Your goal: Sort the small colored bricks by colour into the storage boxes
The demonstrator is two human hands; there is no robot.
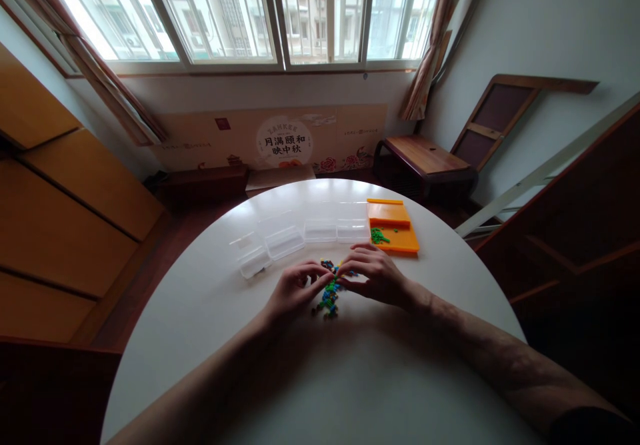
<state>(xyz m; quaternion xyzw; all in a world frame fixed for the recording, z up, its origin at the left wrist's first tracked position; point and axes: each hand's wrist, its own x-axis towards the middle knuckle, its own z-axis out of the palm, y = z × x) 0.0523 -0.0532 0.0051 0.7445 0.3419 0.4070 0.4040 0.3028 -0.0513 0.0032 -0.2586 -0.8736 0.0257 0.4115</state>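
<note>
A small heap of mixed blue, green, yellow and dark bead-like pieces (329, 298) lies on the white round table (210, 325). Over it, my left hand (299, 285) comes in from the left with thumb and index finger pinched. My right hand (375, 273) meets it from the right, fingertips also drawn together. The fingertips of both hands nearly touch above the heap; whatever sits between them is too small to make out. Beyond my right hand, green pieces (379, 236) rest in an orange tray (400, 248) with a partly raised cover section.
Several clear plastic boxes with open lids, among them a left box (255, 262) and a middle box (320, 232), stand in a row behind my hands. A wooden chair (425, 155) is past the table's far right edge. Windows (225, 18) line the far wall.
</note>
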